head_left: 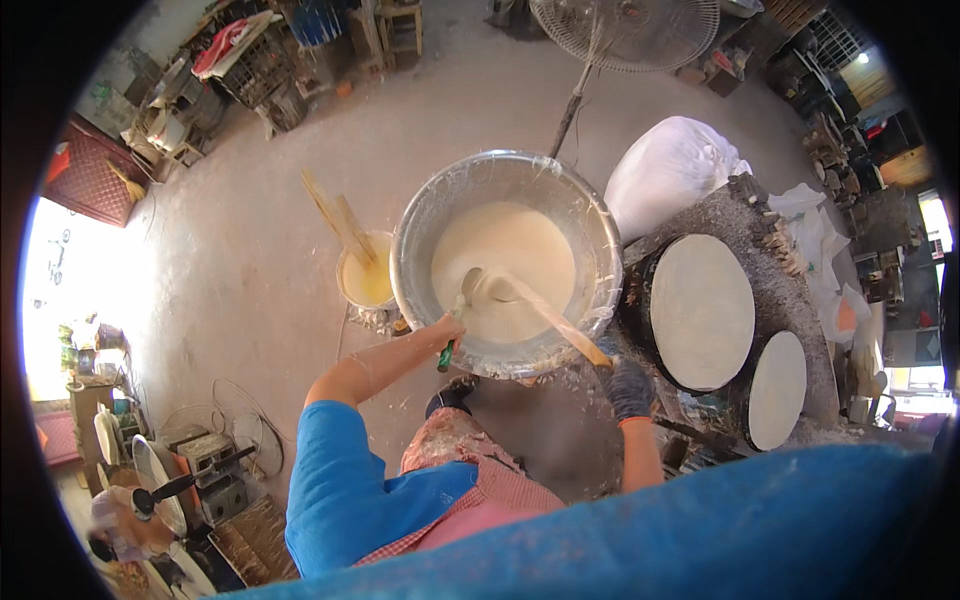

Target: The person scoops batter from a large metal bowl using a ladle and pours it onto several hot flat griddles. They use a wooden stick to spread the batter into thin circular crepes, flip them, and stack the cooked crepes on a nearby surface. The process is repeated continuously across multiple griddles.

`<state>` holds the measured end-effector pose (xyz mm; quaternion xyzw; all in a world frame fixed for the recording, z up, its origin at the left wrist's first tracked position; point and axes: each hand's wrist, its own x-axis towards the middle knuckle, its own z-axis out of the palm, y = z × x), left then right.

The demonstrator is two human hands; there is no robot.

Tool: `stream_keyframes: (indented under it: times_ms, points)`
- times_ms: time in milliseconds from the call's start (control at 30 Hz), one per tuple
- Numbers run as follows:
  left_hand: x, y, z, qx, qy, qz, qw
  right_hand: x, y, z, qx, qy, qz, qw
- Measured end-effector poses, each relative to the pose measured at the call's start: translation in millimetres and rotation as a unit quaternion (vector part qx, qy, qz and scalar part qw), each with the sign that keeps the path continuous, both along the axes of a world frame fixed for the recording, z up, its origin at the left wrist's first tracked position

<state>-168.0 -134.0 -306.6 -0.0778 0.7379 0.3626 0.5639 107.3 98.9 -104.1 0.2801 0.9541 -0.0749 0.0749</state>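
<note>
A large metal basin [410, 215] full of pale, creamy batter [505, 235] stands in front of me. My left hand [452, 330] is closed around the green handle of a spoon [467, 285], its head over the batter. In a dark glove with an orange cuff, my right hand [630, 388] grips the wooden handle of a ladle [550, 312]. The ladle's bowl sits at the batter's surface, close beside the spoon's head. Right of the basin, two round, flat white surfaces [703, 312] [777, 390] lie on a sooty stove [790, 300].
Left of the basin stands a bucket [350, 290] of yellowish liquid with wooden sticks [335, 215] in it. A stuffed white sack [670, 170] leans behind the stove. A standing fan [628, 30] is beyond the basin; another fan [160, 490] stands at lower left, near cables on the floor.
</note>
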Motion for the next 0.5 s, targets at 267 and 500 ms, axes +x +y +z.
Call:
stream_keyframes:
  times_ms: [267,500]
  points:
    - [2,29,-22,0.062,-0.175,0.122,0.975,36,-20,-55,-0.071,-0.058,-0.186,0.978]
    - [9,61,135,0.154,-0.334,0.172,0.914,82,-95,-16,-0.111,0.082,-0.221,0.965]
